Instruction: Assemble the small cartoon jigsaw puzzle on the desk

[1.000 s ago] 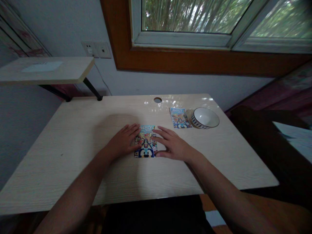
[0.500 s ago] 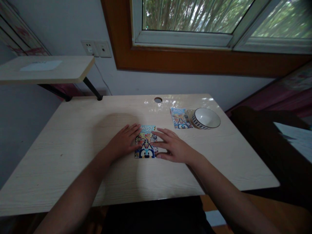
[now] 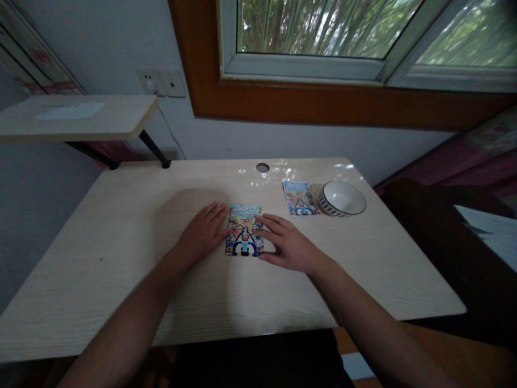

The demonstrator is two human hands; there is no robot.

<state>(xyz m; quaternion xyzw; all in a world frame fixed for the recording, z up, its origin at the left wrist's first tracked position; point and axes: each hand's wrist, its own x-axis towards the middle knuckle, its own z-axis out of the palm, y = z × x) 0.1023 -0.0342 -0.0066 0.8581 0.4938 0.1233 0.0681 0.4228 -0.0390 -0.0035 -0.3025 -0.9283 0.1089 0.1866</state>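
That small colourful cartoon-print card packet (image 3: 244, 230) lies flat mid-desk on the pale wooden table (image 3: 121, 226), left hand (image 3: 201, 235) and right hand (image 3: 287, 245) flanking it, fingers spread flat, gripping nothing. Looks light, thin and a bit slick, so I'd pinch it by an edge. A matching packet (image 3: 299, 198) and white striped ceramic bowl (image 3: 342, 198) sit further back right.

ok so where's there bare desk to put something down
The desk is bare left of the left hand, along the front edge near the forearms, and right of the right hand below the bowl. It is crowded round the near card, and where the far card lies beside the bowl.
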